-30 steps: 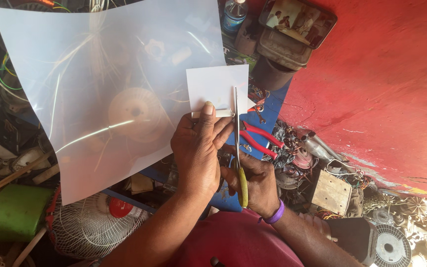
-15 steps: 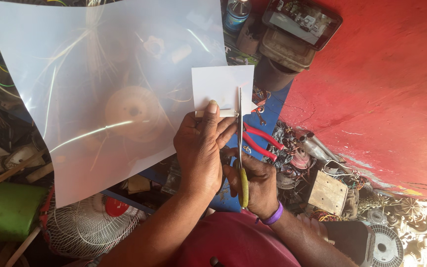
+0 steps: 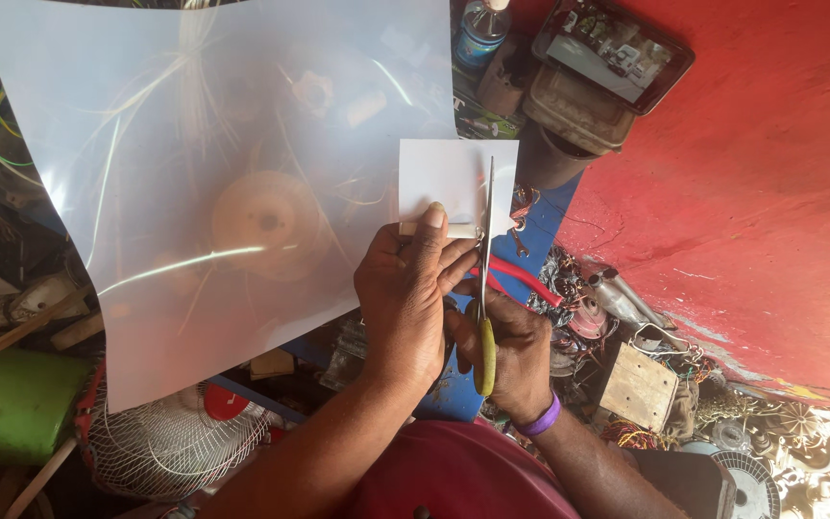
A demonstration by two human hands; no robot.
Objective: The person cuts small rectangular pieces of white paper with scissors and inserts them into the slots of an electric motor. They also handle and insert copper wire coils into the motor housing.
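Translucent plastic sheet (image 3: 223, 192) (glossy) in left hand (image 3: 405, 298), yellow-handled scissors (image 3: 485, 288) in right hand (image 3: 511, 356).

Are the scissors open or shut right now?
Nearly shut: the scissors show as one thin line across the white sheet, gripped by the right hand.

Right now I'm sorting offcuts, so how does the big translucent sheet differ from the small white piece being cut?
The translucent sheet is far larger than the small white piece. The sheet lets clutter show through; the piece is opaque. The scissors in the right hand cross the piece, and the left hand pinches it. Both are thin and flat.
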